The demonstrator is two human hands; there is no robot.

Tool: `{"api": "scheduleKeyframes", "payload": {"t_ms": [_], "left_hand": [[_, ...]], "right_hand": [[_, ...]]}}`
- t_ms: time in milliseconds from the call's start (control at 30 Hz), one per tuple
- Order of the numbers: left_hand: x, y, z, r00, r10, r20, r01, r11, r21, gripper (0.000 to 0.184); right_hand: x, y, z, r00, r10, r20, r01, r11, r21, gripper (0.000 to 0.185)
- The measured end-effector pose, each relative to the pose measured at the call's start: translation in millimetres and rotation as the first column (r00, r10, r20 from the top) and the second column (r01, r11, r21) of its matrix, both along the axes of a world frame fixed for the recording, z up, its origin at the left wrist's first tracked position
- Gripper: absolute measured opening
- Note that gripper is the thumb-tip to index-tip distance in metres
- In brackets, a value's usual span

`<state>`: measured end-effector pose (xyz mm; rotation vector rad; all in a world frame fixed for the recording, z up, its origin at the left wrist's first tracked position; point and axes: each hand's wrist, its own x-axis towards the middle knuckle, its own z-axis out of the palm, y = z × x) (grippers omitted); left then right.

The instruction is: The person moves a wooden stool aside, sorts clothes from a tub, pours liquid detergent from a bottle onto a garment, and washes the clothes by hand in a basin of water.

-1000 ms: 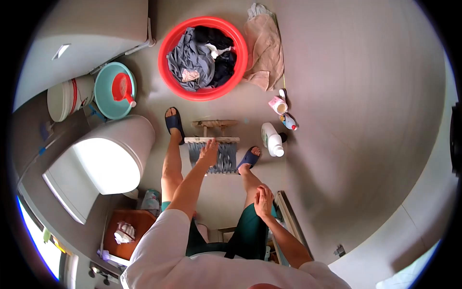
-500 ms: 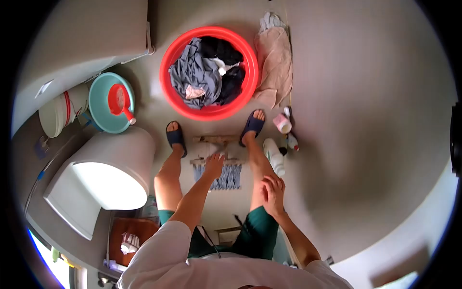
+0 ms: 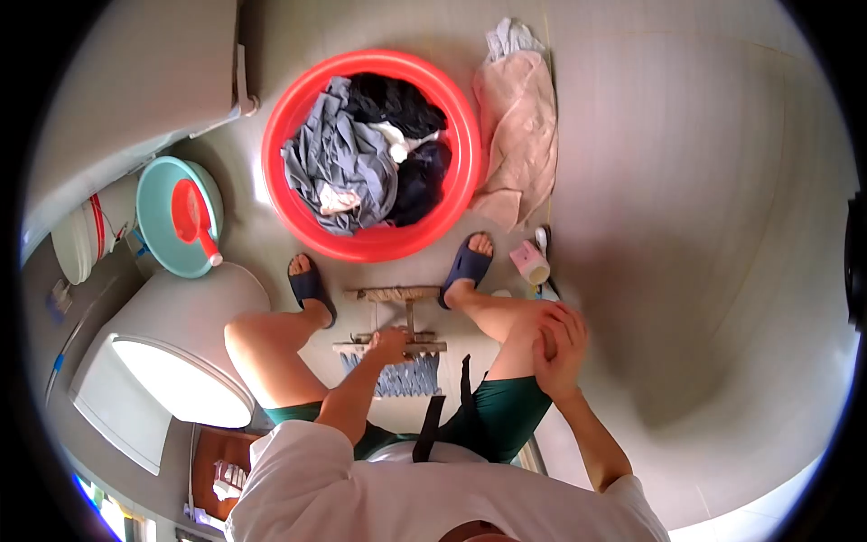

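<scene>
Between my feet, a small folding stool (image 3: 390, 294) with wooden bars and a grey woven strap seat stands on the floor. My left hand (image 3: 390, 345) is closed around its nearer wooden bar. My right hand (image 3: 562, 348) lies on my right knee, fingers stretched out and holding nothing. Beyond my feet is a large red basin (image 3: 282, 203) of laundry, with a grey garment (image 3: 348, 149), black clothes (image 3: 397, 99) and a small white piece in it.
A beige cloth (image 3: 517, 126) lies right of the basin, near a pink-and-white container (image 3: 530, 262) and a brush-like item. At left are a teal basin (image 3: 153, 212) with a red dipper (image 3: 188, 208), a white bucket (image 3: 72, 244) and a toilet-like white fixture (image 3: 199, 312).
My knees have bent and spread wider. My left hand has closed on the stool's bar. My right hand has moved right with the knee and lies flatter on it.
</scene>
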<state>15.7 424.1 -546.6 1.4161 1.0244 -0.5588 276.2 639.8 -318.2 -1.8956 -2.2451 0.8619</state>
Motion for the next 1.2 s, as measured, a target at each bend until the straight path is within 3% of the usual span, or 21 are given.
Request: {"api": "scheduleKeyframes", "payload": {"t_ms": [67,133,200,333,400,433,533,633,767,933,1033,1100,1133,1200], "left_hand": [[3,7,3,0.997,-0.017,-0.074,0.012,0.997,-0.071,0.060],[-2,-31,-26,0.997,0.073,0.013,-0.073,0.997,0.023,0.052],[-10,-6,-15,0.993,0.094,0.065,-0.075,0.966,-0.246,0.062],[-11,-3,-24,0.986,0.076,0.149,-0.026,0.950,-0.313,0.053],[-10,-3,-29,0.976,0.166,0.141,-0.124,0.956,-0.265,0.050],[-14,-2,-30,0.973,0.041,0.226,-0.008,0.989,-0.145,0.051],[-17,-18,-44,0.966,0.128,0.224,-0.104,0.988,-0.116,0.047],[-19,-25,-43,0.951,0.002,0.309,-0.060,0.982,0.181,0.039],[-15,-33,-44,0.940,-0.108,0.324,-0.027,0.922,0.385,0.037],[-13,-47,-100,0.913,-0.231,0.336,-0.009,0.814,0.581,0.048],[-19,-17,-15,0.934,-0.158,0.320,0.008,0.907,0.422,0.054],[-35,-6,-50,0.890,0.103,0.444,-0.231,0.941,0.245,0.078],[-46,8,39,0.650,0.506,0.567,-0.579,0.813,-0.061,0.082],[-56,29,11,0.395,0.709,0.584,-0.883,0.468,0.029,0.070]], "right_hand": [[-5,11,-9,1.000,0.002,0.012,-0.003,0.997,0.071,0.022],[-10,23,-18,1.000,-0.007,0.018,0.005,0.989,0.150,0.021],[-15,30,-23,1.000,-0.023,0.015,0.019,0.977,0.211,0.019],[-19,25,-34,0.999,-0.027,0.017,0.020,0.947,0.320,0.023],[-21,16,-36,0.999,-0.041,0.014,0.033,0.922,0.387,0.021],[-23,10,-36,0.999,-0.041,-0.005,0.039,0.905,0.423,0.020],[-28,-8,-34,0.998,-0.054,-0.037,0.065,0.857,0.510,0.017],[-36,-30,-28,0.997,-0.078,-0.025,0.079,0.820,0.567,0.014],[-42,-56,-11,0.996,-0.074,0.055,0.028,0.809,0.587,0.015],[-43,-75,-13,0.994,-0.053,0.094,-0.022,0.755,0.655,0.015],[-40,-85,-15,0.986,-0.070,0.154,-0.052,0.741,0.670,0.016],[-34,-89,-19,0.984,-0.073,0.163,-0.058,0.732,0.679,0.017],[-30,-91,-19,0.982,-0.078,0.173,-0.062,0.728,0.683,0.017],[-25,-95,-16,0.973,-0.084,0.213,-0.082,0.742,0.665,0.018]]}}
